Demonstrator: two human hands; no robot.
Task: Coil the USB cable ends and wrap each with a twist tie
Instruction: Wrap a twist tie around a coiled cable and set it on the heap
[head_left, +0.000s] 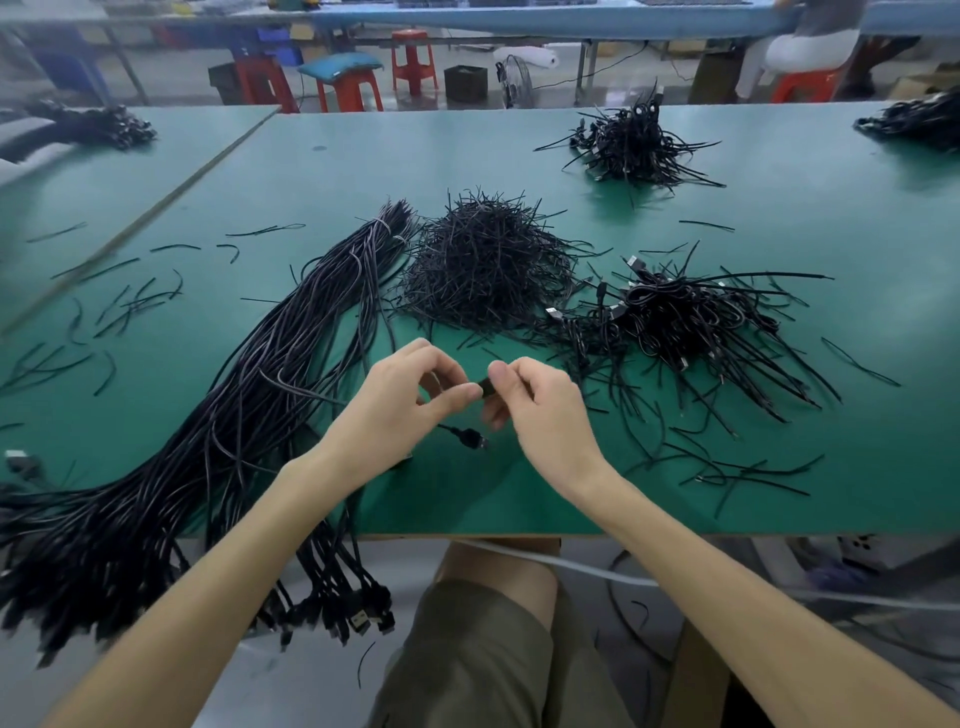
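Together over the near part of the green desk, the person's left grip and right grip meet. Both are closed, thumb and fingers pinching a short black stretch of a USB cable between them. Its plug hangs just under the hands. A long bundle of cables lies to the left, spilling over the desk's edge. Beyond the hands sits a heap of twist ties, and to its right a tangled pile of cables.
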